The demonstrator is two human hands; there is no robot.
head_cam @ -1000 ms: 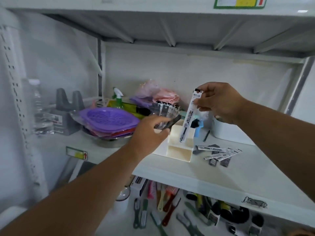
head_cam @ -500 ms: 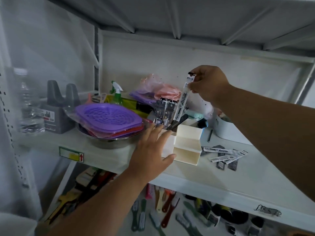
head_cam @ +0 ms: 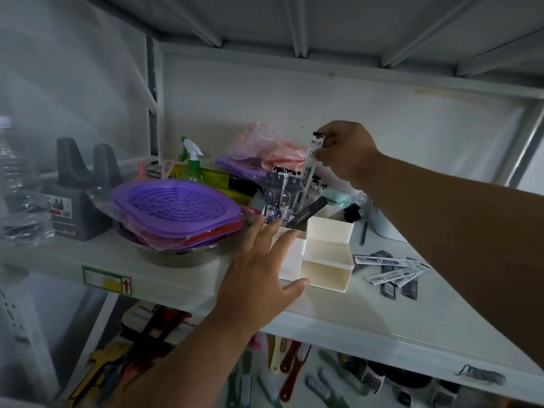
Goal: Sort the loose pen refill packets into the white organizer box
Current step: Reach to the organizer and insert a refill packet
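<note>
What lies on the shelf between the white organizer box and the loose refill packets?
In the head view, only bare shelf lies between the white organizer box and the loose refill packets.

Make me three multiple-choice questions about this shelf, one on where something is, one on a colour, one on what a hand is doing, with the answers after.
1. Where do the loose refill packets lie?
A. On the shelf, right of the white organizer box
B. Inside the metal bowl
C. On the shelf below

2. What colour is the strainer on top of the metal bowl?
A. Green
B. Purple
C. White

3. What is the right hand doing?
A. Resting flat on the shelf
B. Pinching the top of a refill packet above the box
C. Gripping the spray bottle

Answers: 1 A, they are spread on the shelf beside the box. 2 B, its mesh is purple. 3 B, fingers pinch the packet's upper end.
</note>
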